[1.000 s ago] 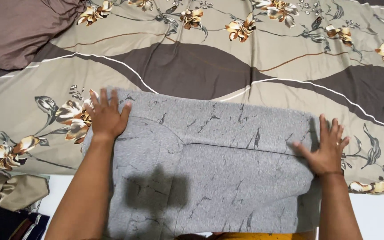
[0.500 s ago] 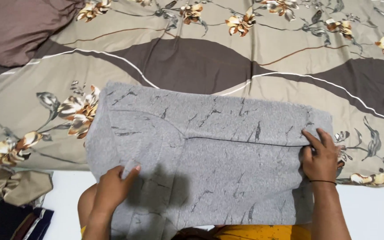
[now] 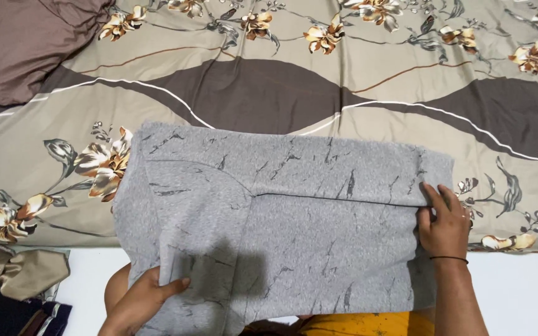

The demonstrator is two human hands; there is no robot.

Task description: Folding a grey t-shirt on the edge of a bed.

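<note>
- Grey marbled cloth [image 3: 281, 211] is lying folded on the bed, top edge running pretty straight across the floral bedsheet [image 3: 356, 93], bottom part hanging off the near edge of the bed toward the person.
- Lots of free sheet beyond the cloth's far edge — nothing lying there until the brown pillow [image 3: 26, 43] way up in the top left corner, well apart from the cloth.
- Left of the cloth there's bare sheet too; a beige bundle of fabric [image 3: 17, 270] sits down low at the left, off the bed edge, near the left forearm but not touching the cloth.
- Right edge of the cloth stops short of the sheet's flower print, with open sheet past it.
- Left hand [image 3: 141, 302] has pinched the lower left edge of the cloth — thumb on top, fingers tucked under, so it's closed on the fabric.
- Right hand [image 3: 443, 221] is at the right side edge, right where a fold line runs across; fingers curl over the edge and grip it, thumb hidden.
- So the cloth spans between both hands, most of it flat on the bed.
</note>
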